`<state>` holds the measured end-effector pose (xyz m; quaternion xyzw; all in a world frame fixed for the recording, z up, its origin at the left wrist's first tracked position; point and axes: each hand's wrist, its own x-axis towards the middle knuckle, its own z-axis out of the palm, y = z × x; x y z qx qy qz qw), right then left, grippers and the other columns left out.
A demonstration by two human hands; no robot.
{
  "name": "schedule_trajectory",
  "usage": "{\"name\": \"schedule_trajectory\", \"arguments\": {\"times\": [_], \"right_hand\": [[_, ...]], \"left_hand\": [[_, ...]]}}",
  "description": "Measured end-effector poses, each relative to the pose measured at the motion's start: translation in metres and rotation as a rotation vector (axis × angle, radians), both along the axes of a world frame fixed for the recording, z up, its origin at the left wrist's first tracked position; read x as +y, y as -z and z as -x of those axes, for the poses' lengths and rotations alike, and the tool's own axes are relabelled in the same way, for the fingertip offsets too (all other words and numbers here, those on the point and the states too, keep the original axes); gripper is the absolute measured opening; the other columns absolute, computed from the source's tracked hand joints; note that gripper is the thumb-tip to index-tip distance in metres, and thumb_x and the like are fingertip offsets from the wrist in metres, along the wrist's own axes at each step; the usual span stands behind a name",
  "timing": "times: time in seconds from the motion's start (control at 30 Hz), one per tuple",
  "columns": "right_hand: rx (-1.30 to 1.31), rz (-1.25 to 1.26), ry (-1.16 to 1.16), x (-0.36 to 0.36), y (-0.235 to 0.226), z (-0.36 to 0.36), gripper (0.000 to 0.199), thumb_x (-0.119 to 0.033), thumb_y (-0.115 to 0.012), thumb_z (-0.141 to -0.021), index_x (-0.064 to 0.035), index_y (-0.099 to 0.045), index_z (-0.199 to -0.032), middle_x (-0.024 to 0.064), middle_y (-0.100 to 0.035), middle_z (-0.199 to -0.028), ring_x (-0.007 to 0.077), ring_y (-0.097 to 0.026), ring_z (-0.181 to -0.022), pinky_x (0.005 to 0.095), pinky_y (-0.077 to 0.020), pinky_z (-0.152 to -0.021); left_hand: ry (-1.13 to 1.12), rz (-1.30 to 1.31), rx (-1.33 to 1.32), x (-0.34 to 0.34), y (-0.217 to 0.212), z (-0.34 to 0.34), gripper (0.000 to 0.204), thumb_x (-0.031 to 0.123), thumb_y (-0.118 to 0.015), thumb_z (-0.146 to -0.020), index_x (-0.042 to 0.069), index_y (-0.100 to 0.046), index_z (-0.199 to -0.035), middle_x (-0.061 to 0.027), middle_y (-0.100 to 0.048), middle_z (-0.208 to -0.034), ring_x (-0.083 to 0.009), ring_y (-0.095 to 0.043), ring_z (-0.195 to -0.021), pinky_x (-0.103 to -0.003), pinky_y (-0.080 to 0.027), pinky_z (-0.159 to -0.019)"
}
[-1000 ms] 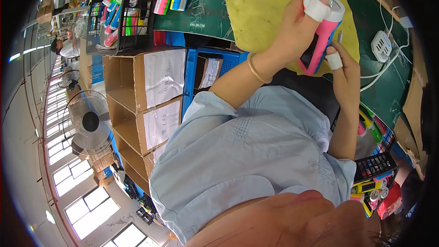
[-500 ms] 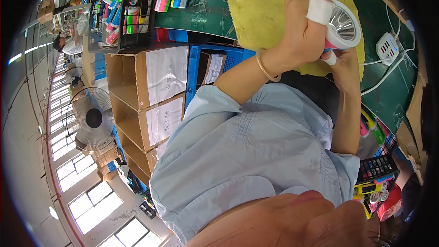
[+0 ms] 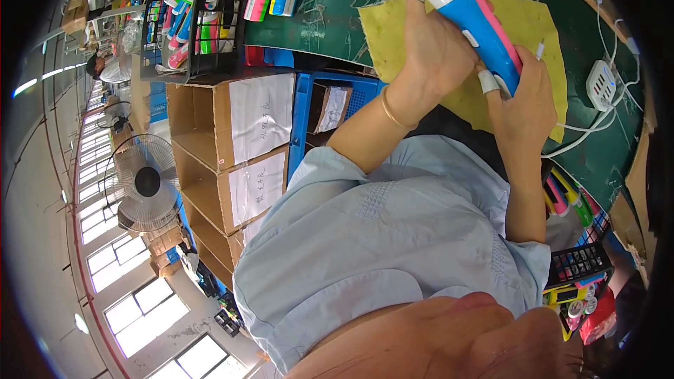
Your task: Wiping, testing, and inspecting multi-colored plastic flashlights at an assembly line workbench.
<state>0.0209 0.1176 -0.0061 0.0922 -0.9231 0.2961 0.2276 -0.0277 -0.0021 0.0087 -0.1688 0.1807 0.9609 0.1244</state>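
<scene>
Flashlight, the blue and pink plastic kind with a white head end, is up in both my hands right now, held over the yellow cloth that's spread on the green work mat. My left hand is wrapped around its body from the left side, index finger sticking up with a white tape guard on the tip. My right hand grips the lower end, also with a taped finger pressed on the blue side. So both hands are closed on it, nothing set down.

How far along? Hard to call. The shell looks closed up and whole, so I'd guess assembly is done and this is more of a check or wipe stage. I can't tell if the lens end is finished since it points away from me.

Off to the right there's a white charger block with cables running from it. Far left, a black wire basket holds more colourful flashlights, with cardboard boxes stacked near it and a fan on the floor.
</scene>
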Motion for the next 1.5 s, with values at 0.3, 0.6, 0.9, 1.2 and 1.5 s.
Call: {"name": "schedule_trajectory", "arguments": {"times": [0.3,0.6,0.9,1.2,1.5], "right_hand": [[-0.316,0.718,0.097,0.061,0.011,0.0,0.028,-0.018,-0.062,-0.08,-0.0009,-0.054,-0.101,0.0104,-0.062,-0.089,0.0139,-0.059,-0.073,0.0255,-0.0455,-0.061],[0.315,0.619,0.651,0.222,0.031,0.005,0.024,0.001,-0.047,-0.08,0.0158,-0.051,-0.098,0.0234,-0.056,-0.094,0.0272,-0.06,-0.084,0.031,-0.0547,-0.072],[-0.492,1.05,-0.374,0.028,-0.001,0.004,0.043,-0.021,-0.047,-0.089,0.0069,-0.043,-0.121,0.0148,-0.056,-0.103,0.0212,-0.057,-0.092,0.0302,-0.0434,-0.08],[-0.504,0.773,-0.16,0.009,-0.008,-0.027,0.026,-0.016,-0.063,-0.08,0.0004,-0.048,-0.093,0.0054,-0.051,-0.077,0.01,-0.045,-0.071,0.0241,-0.0396,-0.064],[-0.462,0.86,-0.103,0.047,0.03,-0.029,0.025,-0.015,-0.048,-0.09,-0.0002,-0.053,-0.11,0.0042,-0.057,-0.09,0.007,-0.052,-0.073,0.0188,-0.0413,-0.061]], "left_hand": [[-0.022,0.644,0.454,-0.031,0.005,0.01,0.037,0.032,-0.046,-0.087,0.001,-0.046,-0.107,-0.0113,-0.056,-0.098,-0.0206,-0.054,-0.084,-0.032,-0.043,-0.079],[-0.43,2.738,0.047,-0.234,0.068,0.038,0.045,0.017,-0.068,-0.066,-0.006,-0.047,-0.098,-0.0231,-0.054,-0.092,-0.0395,-0.052,-0.091,-0.044,-0.045,-0.077],[0.176,1.199,0.352,-0.061,0.012,-0.032,0.041,0.015,-0.064,-0.078,-0.004,-0.041,-0.106,-0.0103,-0.055,-0.076,-0.0115,-0.055,-0.053,-0.025,-0.046,-0.046],[0.388,0.828,0.765,-0.017,0.037,-0.051,0.057,0.023,-0.062,-0.08,0.001,-0.034,-0.125,-0.0087,-0.048,-0.109,-0.0167,-0.049,-0.097,-0.028,-0.041,-0.086],[0.313,0.518,0.392,0.004,0.013,-0.011,0.029,0.027,-0.059,-0.083,0.004,-0.047,-0.095,-0.0077,-0.056,-0.083,-0.0168,-0.059,-0.073,-0.031,-0.05,-0.065]]}}
